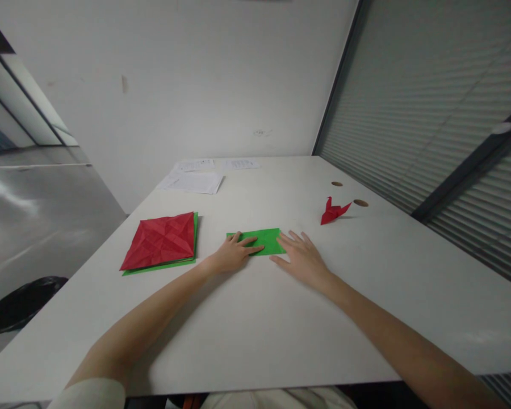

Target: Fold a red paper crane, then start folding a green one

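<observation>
A green sheet of paper (pixel 269 241), folded into a long rectangle, lies flat on the white table in front of me. My left hand (pixel 235 252) rests on its left part with the fingers spread. At its right end is my right hand (pixel 301 258), palm down and fingers apart, the fingertips at the paper's edge. Part of the paper is hidden under my left fingers. To the left lies a creased red sheet (pixel 164 241) on top of green sheets (pixel 196 238). A red folded paper crane (pixel 334 211) stands on the right.
White printed papers (pixel 196 182) lie at the far left of the table (pixel 255 329). Two round holes (pixel 360 203) are cut near its right edge, beside a window with blinds (pixel 434 108). A black-lined bin (pixel 21 304) stands on the floor to the left.
</observation>
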{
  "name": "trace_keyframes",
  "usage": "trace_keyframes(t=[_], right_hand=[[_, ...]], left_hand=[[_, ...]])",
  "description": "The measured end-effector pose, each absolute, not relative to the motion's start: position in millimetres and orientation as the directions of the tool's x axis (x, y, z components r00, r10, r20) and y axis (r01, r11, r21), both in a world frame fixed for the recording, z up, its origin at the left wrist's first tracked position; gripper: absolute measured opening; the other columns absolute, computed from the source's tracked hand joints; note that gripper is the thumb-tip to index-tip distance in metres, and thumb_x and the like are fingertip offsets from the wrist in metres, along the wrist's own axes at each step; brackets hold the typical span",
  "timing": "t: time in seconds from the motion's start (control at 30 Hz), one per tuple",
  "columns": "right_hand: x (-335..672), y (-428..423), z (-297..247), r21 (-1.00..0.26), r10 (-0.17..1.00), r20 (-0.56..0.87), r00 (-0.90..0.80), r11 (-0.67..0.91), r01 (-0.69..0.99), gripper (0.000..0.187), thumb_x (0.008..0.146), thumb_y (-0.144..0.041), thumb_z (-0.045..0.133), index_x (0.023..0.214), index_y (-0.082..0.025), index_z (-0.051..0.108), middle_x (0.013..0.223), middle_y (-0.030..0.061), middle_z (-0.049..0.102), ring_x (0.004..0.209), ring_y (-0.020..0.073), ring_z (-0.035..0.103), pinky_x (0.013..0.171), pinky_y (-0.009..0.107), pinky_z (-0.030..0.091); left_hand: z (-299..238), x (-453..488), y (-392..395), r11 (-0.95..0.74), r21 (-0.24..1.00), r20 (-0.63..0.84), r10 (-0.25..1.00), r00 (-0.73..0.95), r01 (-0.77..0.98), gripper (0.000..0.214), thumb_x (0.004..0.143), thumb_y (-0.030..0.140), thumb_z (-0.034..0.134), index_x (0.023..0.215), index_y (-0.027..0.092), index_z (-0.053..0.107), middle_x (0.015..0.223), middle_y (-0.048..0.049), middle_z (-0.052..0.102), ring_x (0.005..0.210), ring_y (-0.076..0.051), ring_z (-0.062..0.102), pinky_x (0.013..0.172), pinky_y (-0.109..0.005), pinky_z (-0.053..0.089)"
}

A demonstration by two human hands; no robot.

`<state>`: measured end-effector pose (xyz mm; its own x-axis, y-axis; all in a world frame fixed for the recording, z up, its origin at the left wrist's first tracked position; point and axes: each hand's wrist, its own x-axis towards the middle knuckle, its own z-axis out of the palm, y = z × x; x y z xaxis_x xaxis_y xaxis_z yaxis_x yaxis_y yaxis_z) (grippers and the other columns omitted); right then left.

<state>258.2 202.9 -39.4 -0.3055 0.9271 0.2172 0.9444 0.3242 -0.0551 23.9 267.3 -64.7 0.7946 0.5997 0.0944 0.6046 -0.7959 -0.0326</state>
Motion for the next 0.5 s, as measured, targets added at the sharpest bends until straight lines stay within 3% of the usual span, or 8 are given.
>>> trace_keyframes(t=[0.13,0.3,0.4,0.5], right_hand=[[239,199,-54,-0.157,0.854,0.108,-0.509,0.52,0.84,0.083,0.087,-0.07,0.037,0.145,-0.012,0.039,0.152,0.0168,0.032,0.143,0.0336,0.024,0.115,0.052,0.022],[254,191,-64,-0.182,0.87,-0.035,-0.492,0.479,0.859,0.089,0.087,-0.072,0.034,0.147,-0.006,0.035,0.152,0.0203,0.03,0.142,0.032,0.027,0.116,0.048,0.022],[273,186,-61,-0.151,0.893,-0.026,-0.449,0.44,0.885,0.086,0.087,-0.071,0.034,0.144,-0.007,0.04,0.15,0.0201,0.035,0.139,0.0312,0.034,0.116,0.049,0.024],[283,188,-56,-0.104,0.922,0.036,-0.386,0.388,0.916,0.079,0.089,-0.069,0.032,0.134,-0.008,0.053,0.14,0.0209,0.05,0.131,0.032,0.046,0.114,0.05,0.026]], left_hand=[[-70,23,270,-0.79,0.018,0.11,0.611,0.784,0.613,0.054,0.093,0.023,0.041,0.144,0.039,0.037,0.15,-0.0012,0.039,0.129,-0.035,0.036,0.103,-0.054,0.035],[-79,19,275,-0.788,0.11,0.111,0.616,0.78,0.606,0.051,0.096,0.023,0.036,0.145,0.036,0.036,0.151,-0.0012,0.038,0.137,-0.036,0.03,0.108,-0.056,0.029],[-83,19,277,-0.788,0.125,0.133,0.616,0.777,0.603,0.049,0.097,0.026,0.033,0.146,0.033,0.036,0.152,-0.0016,0.037,0.139,-0.034,0.029,0.111,-0.054,0.027],[-85,20,276,-0.783,0.116,0.158,0.622,0.767,0.611,0.046,0.099,0.031,0.033,0.144,0.032,0.039,0.153,-0.0033,0.035,0.141,-0.033,0.029,0.112,-0.052,0.025]])
